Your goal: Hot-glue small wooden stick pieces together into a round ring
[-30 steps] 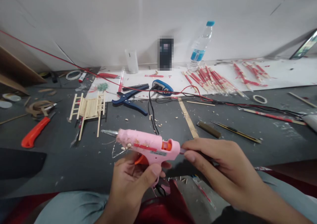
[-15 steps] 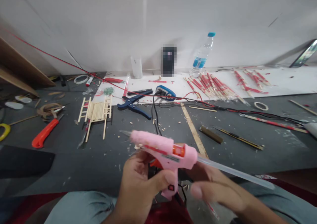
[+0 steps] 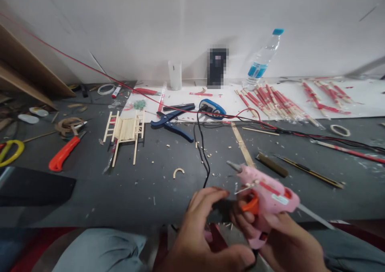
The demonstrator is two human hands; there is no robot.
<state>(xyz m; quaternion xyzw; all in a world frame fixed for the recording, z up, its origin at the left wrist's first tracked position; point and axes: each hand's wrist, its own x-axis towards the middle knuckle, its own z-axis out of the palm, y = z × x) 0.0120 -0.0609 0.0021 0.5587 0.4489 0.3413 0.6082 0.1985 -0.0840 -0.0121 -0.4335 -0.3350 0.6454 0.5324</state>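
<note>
A right hand point(image 3: 290, 236) wraps around the handle of a pink glue gun point(image 3: 267, 189), holding it raised over the near edge of a gray table point(image 3: 105, 199). The left hand point(image 3: 195, 236), empty with fingers spread, hovers just left of the gun; whether its thumb touches the handle cannot be told. The gun's long axis runs obliquely: the nozzle point(image 3: 234, 166) points left and away from the person, while a clear glue stick point(image 3: 315, 216) juts from the rear, to the right. That line seems the relation that counts, as a small curved wooden piece point(image 3: 178, 170) lies on the table left of the gun, roughly off its nozzle end and nearer to the left hand than to the right. Farther left of the gun stands a miniature stick chair point(image 3: 126, 129); beyond the gun and to its left lies a blue-handled cutter point(image 3: 173, 121). Fingers partly cover the orange trigger point(image 3: 252, 205), so any squeeze cannot be judged. The glue stick's far end is blurred, a black cord point(image 3: 202, 145) drops out of sight behind the left hand, and a dark upright object point(image 3: 217, 65) well beyond the gun is pixelated past recognition.
</note>
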